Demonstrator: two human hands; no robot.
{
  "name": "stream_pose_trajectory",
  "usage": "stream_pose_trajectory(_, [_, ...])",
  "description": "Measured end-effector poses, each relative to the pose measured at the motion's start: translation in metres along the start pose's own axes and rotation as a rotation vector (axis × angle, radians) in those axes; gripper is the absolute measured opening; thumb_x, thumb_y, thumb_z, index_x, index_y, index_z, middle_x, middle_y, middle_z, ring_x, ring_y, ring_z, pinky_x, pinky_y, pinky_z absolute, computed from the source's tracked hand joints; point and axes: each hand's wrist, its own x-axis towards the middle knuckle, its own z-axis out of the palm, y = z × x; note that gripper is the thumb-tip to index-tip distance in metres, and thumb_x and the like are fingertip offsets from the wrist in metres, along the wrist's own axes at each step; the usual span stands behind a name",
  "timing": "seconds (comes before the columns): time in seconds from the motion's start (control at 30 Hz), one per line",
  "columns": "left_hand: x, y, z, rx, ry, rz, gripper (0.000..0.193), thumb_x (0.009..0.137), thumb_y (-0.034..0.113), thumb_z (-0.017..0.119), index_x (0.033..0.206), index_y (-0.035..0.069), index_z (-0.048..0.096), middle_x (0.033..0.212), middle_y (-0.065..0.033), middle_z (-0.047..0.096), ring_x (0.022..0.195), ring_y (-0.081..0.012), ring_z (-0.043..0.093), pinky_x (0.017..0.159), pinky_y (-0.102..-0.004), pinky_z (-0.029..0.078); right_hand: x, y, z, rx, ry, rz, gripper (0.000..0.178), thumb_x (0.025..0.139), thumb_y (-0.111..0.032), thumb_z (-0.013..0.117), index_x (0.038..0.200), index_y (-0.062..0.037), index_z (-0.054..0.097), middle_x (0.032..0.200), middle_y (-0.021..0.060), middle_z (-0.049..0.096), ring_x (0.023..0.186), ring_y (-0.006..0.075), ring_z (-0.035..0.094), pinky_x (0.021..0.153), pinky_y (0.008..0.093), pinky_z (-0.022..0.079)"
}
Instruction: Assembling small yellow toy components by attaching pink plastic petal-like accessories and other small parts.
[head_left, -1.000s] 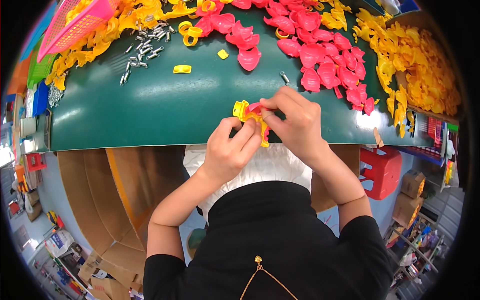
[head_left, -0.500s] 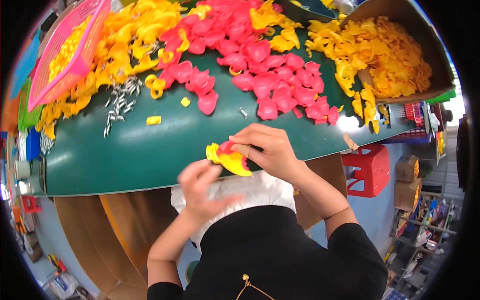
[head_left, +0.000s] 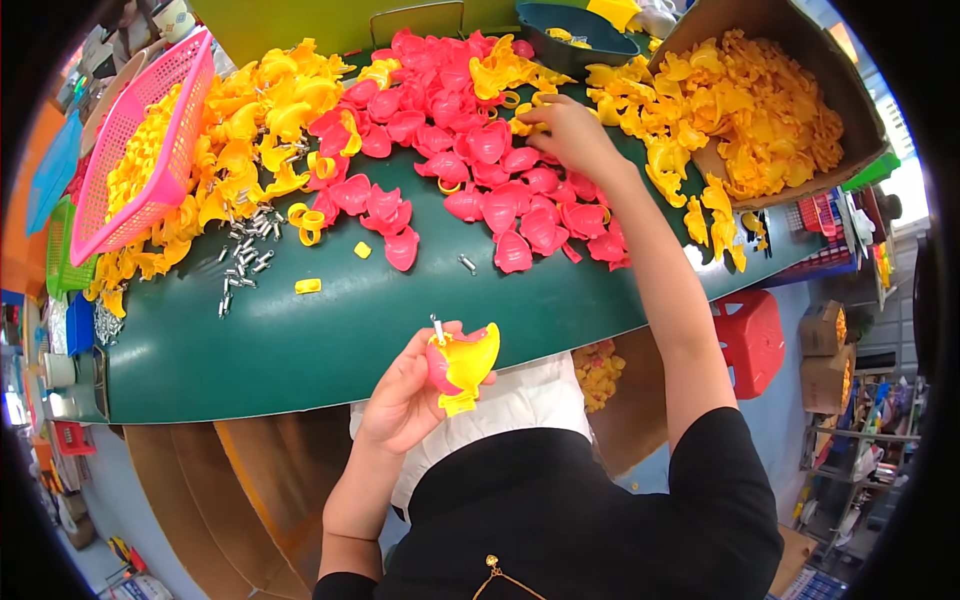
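Note:
Above the table's near edge, my left hand is closed round a yellow-and-pink plastic shell assembly. Its yellow collar points down, and a small silver metal pin sticks up at its upper left. My right arm stretches across the table. The fingers of my right hand are bent and pinch at a yellow plastic piece on the far side of the heap of pink shells; the hand partly hides the contact.
Yellow shells cover the far left beside a pink basket of small yellow parts. Silver pins lie scattered in front. A cardboard box of yellow pieces stands at the right, a dark bowl at the back. Below is a red stool.
My right hand has let go of the shell assembly and reached forward to the far heap. The left hand now holds the assembly, turned with its collar downward and a metal pin showing.

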Motion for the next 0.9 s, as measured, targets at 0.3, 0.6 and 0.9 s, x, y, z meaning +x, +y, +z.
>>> stream_pose_trajectory(0.3, [-0.004,0.009,-0.01,0.032,0.029,0.174,0.072,0.086,0.018,0.071,0.144,0.004,0.031,0.142,-0.0202,0.04,0.117,-0.0338,0.056,0.099,-0.0421,0.047,-0.052,-0.07,-0.044,1.137,0.015,0.307,0.051,0.087,-0.008,0.066,0.135,-0.0034,0.049,0.1,0.0088,0.067,0.091,0.0156,0.064,0.082,0.0286,0.05])
stream_pose_trajectory(0.6, [-0.019,0.024,-0.012,0.278,0.201,0.238,0.098,0.071,0.019,0.085,0.146,-0.003,0.026,0.136,-0.0145,0.048,0.109,-0.0291,0.061,0.093,-0.0406,0.052,-0.173,-0.145,-0.003,1.243,-0.15,0.63,0.038,0.078,-0.001,0.074,0.113,0.0008,0.06,0.102,0.0073,0.064,0.078,0.0096,0.063,0.065,0.0203,0.049])
stream_pose_trajectory(0.9, [-0.025,0.019,-0.01,0.338,0.233,0.282,0.091,0.069,0.01,0.083,0.144,-0.002,0.033,0.14,-0.0164,0.044,0.115,-0.0299,0.058,0.095,-0.041,0.051,-0.15,-0.154,-0.021,0.285,-0.154,-0.278,0.051,0.069,-0.014,0.079,0.117,-0.0049,0.064,0.122,0.0114,0.059,0.108,0.0296,0.054,0.088,0.0366,0.046])
